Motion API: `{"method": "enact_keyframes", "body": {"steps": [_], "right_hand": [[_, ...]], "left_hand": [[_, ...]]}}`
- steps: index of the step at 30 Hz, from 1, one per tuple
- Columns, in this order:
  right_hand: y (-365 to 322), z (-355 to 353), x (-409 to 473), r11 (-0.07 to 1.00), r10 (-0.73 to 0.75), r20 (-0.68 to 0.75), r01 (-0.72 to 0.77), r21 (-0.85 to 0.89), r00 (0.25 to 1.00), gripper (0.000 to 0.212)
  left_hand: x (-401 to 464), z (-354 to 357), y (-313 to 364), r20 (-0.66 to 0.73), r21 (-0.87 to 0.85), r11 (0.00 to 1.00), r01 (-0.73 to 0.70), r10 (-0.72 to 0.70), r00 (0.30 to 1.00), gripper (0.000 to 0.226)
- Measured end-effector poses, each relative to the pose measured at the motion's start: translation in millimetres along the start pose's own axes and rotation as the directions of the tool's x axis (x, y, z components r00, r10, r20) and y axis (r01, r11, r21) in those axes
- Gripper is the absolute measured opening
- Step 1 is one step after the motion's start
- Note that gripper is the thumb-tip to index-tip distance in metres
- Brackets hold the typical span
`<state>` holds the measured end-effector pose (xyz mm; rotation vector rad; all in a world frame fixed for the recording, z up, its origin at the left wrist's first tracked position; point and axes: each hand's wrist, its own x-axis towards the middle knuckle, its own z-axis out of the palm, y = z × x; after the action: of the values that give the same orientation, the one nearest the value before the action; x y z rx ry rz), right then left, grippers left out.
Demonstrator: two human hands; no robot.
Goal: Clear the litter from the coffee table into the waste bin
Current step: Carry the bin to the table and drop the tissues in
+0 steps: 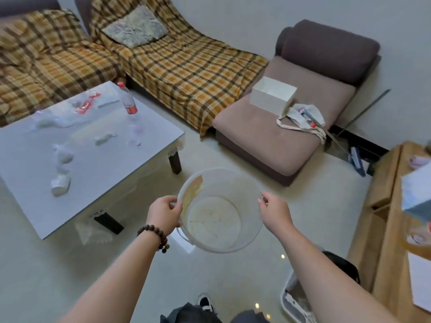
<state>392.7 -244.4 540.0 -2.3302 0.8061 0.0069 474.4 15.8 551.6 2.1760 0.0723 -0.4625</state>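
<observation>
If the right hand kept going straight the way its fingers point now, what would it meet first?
Probably nothing more: the right hand already pinches the rim of the translucent round plastic bin. Beyond lies the brown sofa seat, though depth is unclear.

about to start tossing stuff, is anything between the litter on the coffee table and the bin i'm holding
Nothing visible does. The bin, gripped at its rim by the left hand and right hand, hangs off the coffee table's near corner, with only bare floor between it and the litter.
</observation>
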Motion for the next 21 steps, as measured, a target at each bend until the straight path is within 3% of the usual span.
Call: {"method": "enact_keyframes", "body": {"steps": [2, 7, 10, 15, 21], "right_hand": [[-22.3, 6.5, 33.7, 1.0, -0.016, 0.035, 0.015, 0.009, 0.999, 0.02], [-82.2, 38.5, 115.9, 0.994, -0.109, 0.118, 0.11, -0.009, 0.987, 0.029], [-120.4, 62.0, 166.3, 0.98, -0.193, 0.17, 0.198, -0.015, 0.966, 0.023], [-180.2, 96.3, 253.1, 0.936, -0.326, 0.296, 0.35, -0.031, 0.898, 0.019], [-265.3, 130.5, 346.3, 0.875, -0.438, 0.452, 0.484, 0.016, 0.777, 0.024]], "left_hand": [[24.6, -12.4, 4.3, -0.035, -0.022, 1.0, 0.017, -0.018, 0.999, 0.02], [82.8, -43.5, 5.4, -0.147, -0.048, 0.996, 0.074, -0.081, 0.986, 0.016], [119.0, -60.6, 4.0, -0.233, -0.067, 0.992, 0.11, -0.122, 0.965, 0.015], [187.3, -82.3, 6.7, -0.334, -0.135, 0.969, 0.207, -0.241, 0.911, 0.023], [249.7, -107.6, 21.6, -0.462, -0.216, 0.921, 0.323, -0.388, 0.797, 0.023]]}}
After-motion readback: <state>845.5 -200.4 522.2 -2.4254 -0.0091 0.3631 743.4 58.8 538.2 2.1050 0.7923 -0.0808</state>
